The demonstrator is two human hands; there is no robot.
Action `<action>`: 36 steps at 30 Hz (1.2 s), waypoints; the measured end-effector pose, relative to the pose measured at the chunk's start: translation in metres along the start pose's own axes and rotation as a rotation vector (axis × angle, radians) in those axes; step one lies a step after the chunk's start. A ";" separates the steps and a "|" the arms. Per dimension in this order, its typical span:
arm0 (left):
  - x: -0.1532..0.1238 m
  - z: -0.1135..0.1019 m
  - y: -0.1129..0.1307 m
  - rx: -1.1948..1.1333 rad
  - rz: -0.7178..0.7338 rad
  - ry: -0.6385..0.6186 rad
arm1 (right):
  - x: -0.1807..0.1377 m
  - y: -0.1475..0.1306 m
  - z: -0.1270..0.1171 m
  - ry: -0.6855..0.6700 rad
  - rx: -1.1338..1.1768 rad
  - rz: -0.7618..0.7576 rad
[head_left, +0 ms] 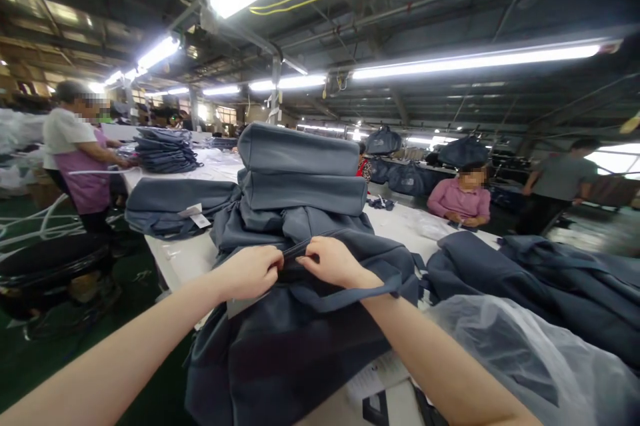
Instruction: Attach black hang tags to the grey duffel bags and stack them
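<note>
A dark blue-grey bag lies before me, spilling over the near table edge. My left hand is closed on the edge of the bag's opening, its fingers pinched together. Close beside it, my right hand also pinches that edge, thumb pointing toward the left hand. One strap of the bag loops across my right wrist. Just behind my hands stands a stack of folded bags of the same colour. A pale tag or card shows partly below my left hand.
A folded bag with a white tag lies left on the white table. At right are more bags and a clear plastic bag. One person stands far left; another sits across the table. A black stool stands left.
</note>
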State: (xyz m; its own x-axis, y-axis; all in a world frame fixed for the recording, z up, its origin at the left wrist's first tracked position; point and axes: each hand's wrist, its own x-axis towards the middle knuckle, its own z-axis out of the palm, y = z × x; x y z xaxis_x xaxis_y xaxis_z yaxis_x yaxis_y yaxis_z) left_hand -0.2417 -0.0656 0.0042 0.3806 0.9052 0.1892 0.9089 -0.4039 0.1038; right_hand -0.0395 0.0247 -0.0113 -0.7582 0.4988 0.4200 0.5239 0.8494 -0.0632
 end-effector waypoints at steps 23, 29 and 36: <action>0.047 0.015 0.004 -0.140 -0.350 -0.159 | -0.080 -0.049 -0.004 0.215 1.016 0.093; 0.041 -0.004 0.003 -0.181 -0.373 -0.220 | -0.101 -0.039 0.009 0.432 1.214 0.269; 0.034 0.031 0.037 -0.107 -0.372 -0.030 | -0.107 -0.066 -0.001 0.048 1.203 0.218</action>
State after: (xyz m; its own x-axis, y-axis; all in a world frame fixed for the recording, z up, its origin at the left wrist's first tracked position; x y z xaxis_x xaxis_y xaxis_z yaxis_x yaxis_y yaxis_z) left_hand -0.1896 -0.0455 -0.0155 0.0345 0.9952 0.0912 0.9636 -0.0574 0.2613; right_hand 0.0079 -0.0847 -0.0510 -0.6706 0.6657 0.3273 -0.0742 0.3788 -0.9225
